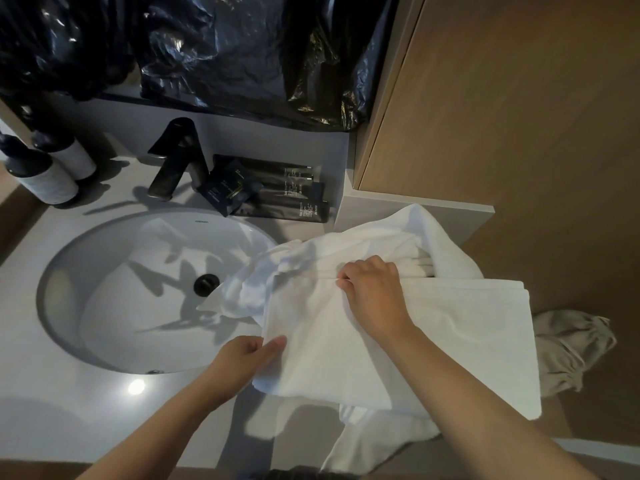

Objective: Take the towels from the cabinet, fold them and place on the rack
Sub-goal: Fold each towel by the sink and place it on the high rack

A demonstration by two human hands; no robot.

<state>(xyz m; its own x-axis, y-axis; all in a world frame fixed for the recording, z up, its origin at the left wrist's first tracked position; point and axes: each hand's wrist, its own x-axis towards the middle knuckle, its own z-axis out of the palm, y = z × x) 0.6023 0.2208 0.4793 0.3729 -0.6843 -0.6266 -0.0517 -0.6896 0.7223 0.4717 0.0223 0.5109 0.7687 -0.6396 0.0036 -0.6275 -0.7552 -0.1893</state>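
A white towel (450, 341) lies partly folded on the counter to the right of the sink. My left hand (246, 362) pinches its near left corner between thumb and fingers. My right hand (374, 289) pinches the far edge of the folded layer near its middle. More white towel cloth (408, 233) is bunched behind it and spills toward the sink, and another piece (367, 441) hangs over the counter's front edge. No rack or open cabinet is visible.
A round white sink (114, 306) with a black faucet (176, 157) fills the left. Two pump bottles (45, 174) stand at far left. Dark toiletry packets (273, 188) lie behind the towels. Black plastic sheeting (221, 50) covers the back. A wooden panel (519, 98) stands right, beige cloth (571, 351) below it.
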